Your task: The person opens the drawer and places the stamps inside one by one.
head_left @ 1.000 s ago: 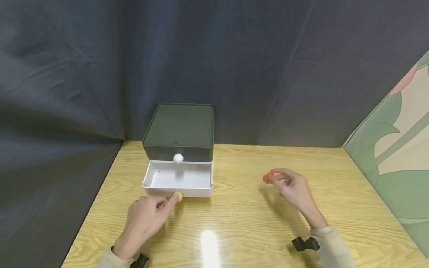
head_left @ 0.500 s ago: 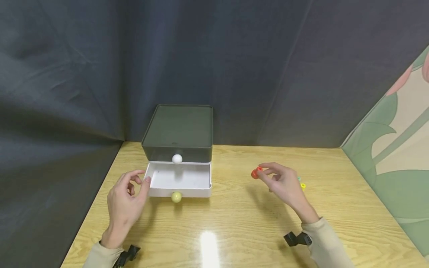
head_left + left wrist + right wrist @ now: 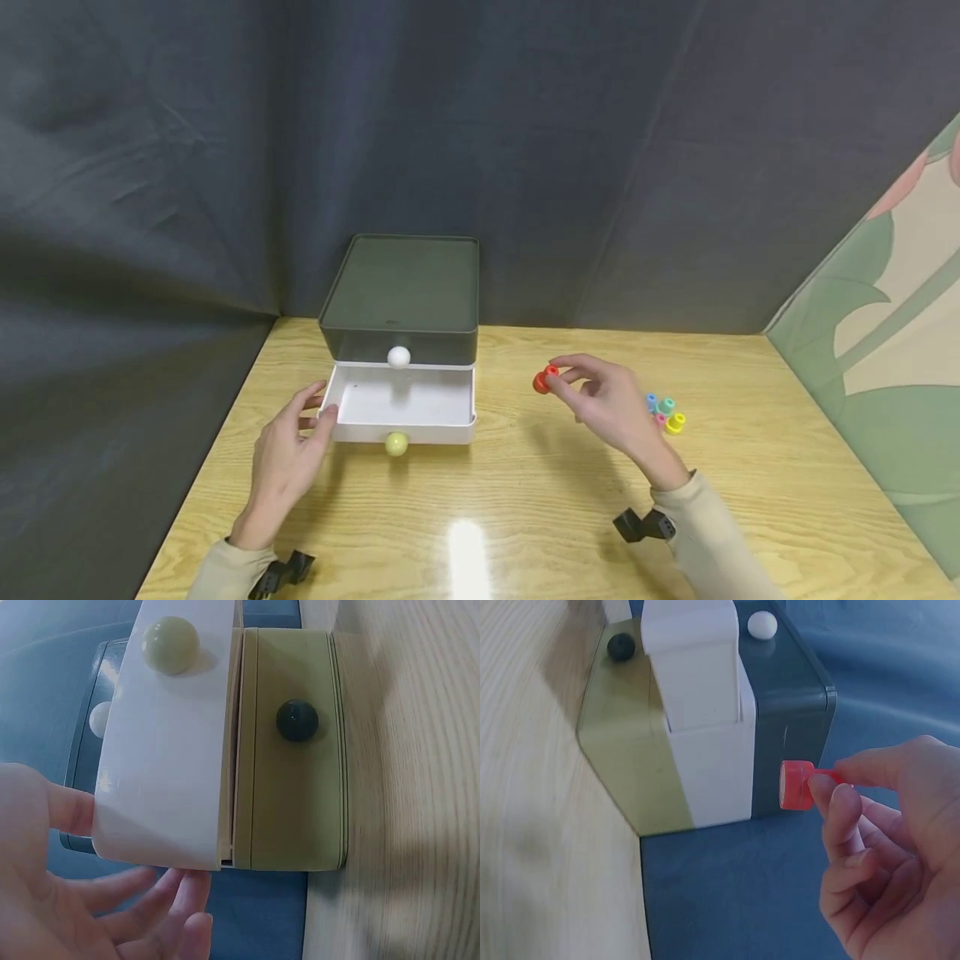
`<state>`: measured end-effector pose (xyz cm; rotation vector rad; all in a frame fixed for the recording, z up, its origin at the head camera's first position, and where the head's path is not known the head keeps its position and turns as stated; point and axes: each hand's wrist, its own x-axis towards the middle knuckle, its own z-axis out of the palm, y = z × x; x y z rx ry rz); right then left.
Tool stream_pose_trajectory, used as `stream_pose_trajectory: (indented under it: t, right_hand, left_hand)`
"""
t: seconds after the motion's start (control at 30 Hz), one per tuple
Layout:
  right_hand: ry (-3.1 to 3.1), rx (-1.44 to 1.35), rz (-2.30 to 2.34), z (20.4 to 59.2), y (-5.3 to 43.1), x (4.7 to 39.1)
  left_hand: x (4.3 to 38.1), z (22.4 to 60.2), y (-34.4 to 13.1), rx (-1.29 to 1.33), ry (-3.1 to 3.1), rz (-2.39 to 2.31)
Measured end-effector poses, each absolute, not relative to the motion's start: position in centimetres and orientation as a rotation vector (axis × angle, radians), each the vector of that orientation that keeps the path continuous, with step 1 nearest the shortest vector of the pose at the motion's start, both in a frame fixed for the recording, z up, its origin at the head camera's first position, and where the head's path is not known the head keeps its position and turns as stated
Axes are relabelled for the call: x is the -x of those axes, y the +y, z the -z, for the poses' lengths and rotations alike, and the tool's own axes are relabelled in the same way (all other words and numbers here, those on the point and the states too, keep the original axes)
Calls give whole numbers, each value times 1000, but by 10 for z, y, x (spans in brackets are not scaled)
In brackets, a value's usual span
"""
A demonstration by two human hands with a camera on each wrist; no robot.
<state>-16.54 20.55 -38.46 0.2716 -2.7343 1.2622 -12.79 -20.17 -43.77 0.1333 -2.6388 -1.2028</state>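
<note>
Both hands are at work: at lower left of the head view, the left hand grips the near left corner of a white drawer, thumb over the rim and fingers against the outer side, while right of centre the right hand pinches a red piece between thumb and forefinger, raised above the wooden counter. As for progress, the drawer stands pulled out, left of centre, beneath a dark green top section, and the red piece is already picked up, its wide end jutting beyond the fingertips. It is well apart from the drawer and not yet set down. At right of the frame, behind the right wrist, a blue piece, a teal piece, a pink piece and a yellow piece lie clustered on the counter, untouched by either hand. None of the five shows inside the drawer, so the handling looks to be at an early stage, with the red piece's placing undone and four others unhandled.
</note>
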Motion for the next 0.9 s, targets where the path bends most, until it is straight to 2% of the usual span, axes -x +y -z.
stream_pose_trajectory:
  t: [0.9]
  right_hand:
    - [-2725,-642,-1329,362,120,178]
  left_hand:
    - [121,432,-198,-184,-2647,1178]
